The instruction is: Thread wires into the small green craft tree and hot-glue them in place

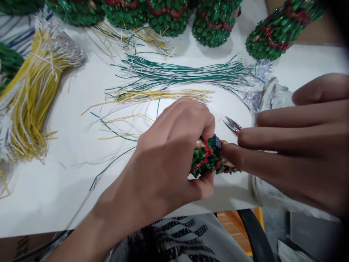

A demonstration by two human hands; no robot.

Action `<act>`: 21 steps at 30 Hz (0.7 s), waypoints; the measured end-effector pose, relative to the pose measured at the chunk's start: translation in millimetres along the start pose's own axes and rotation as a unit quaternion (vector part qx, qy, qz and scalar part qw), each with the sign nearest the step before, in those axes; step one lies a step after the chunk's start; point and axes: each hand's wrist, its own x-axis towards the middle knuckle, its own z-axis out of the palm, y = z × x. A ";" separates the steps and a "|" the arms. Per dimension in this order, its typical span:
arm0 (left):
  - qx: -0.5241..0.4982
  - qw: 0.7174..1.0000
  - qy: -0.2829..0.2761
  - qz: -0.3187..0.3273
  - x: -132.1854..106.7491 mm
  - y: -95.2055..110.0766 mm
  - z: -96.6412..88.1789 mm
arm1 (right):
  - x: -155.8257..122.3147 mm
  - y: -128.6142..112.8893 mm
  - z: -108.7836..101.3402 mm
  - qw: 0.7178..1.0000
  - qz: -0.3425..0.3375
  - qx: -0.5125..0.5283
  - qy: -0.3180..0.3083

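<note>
My left hand [174, 149] is wrapped round a small green Christmas tree figure [203, 160] with red garland and a blue gift box on it. The tree lies on its side just over the white table, and much of it is hidden behind my fingers. Thin green, yellow and clear wires trail out to the left from beneath my hand. My right hand [294, 145] has its fingers stretched out and apart, one fingertip touching the tree near the blue box. Just behind the tree lie small scissors [231, 124] with red handles, partly covered by that hand.
A bundle of green and white wires [185, 72] lies behind my hands, with a yellow wire bundle [163, 95] nearer. A thick yellow bundle [35, 83] lies at left. Several tree figures [215, 22] line the back. Folded newspaper [275, 96] lies at right, on the white table [68, 196].
</note>
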 end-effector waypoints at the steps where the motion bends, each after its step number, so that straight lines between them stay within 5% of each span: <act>1: -0.005 1.000 0.000 -0.002 -0.4 0.0 0.0 | 6.2 -0.6 -1.8 0.999 -0.042 -0.024 -0.003; 3: -0.011 1.000 -0.003 -0.005 -0.9 0.2 0.0 | 15.4 -3.1 -5.5 0.995 -0.079 -0.056 0.001; 21: -0.035 0.999 0.002 0.007 0.3 0.1 -0.3 | 18.8 -3.2 -3.6 0.991 -0.002 0.122 -0.060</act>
